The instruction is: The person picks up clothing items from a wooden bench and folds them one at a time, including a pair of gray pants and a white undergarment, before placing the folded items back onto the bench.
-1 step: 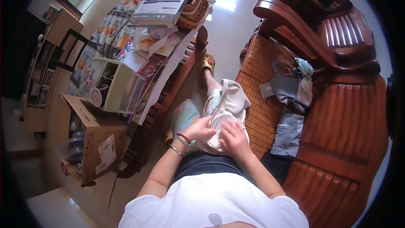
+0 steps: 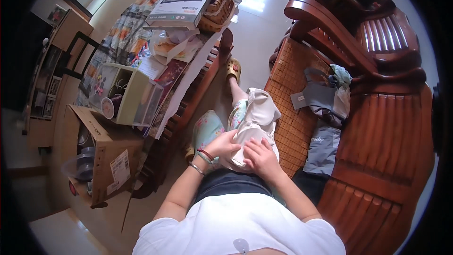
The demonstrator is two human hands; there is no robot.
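Across my lap lies an off-white cloth piece (image 2: 261, 112) with two rounded, cup-like parts; it may be a bra, but folds hide its full shape. My left hand (image 2: 223, 145) grips its left edge, thumb on top and the other fingers partly hidden by the cloth. Laid over the nearer rounded part, my right hand (image 2: 262, 157) has its fingers stretched out and slightly apart. Beneath the cloth are my floral trouser legs (image 2: 207, 130).
To the right stands a wooden bench (image 2: 377, 137) with a woven mat (image 2: 290, 108), a grey bag (image 2: 323, 92) and a grey pouch (image 2: 323, 151). On the left are a cluttered table with a drawer box (image 2: 130, 97) and a chess set box (image 2: 184, 0), and a cardboard carton (image 2: 111, 153).
My right hand has shifted slightly toward the left and nearer my body over the cloth, its fingers a little more spread. The left hand keeps its place.
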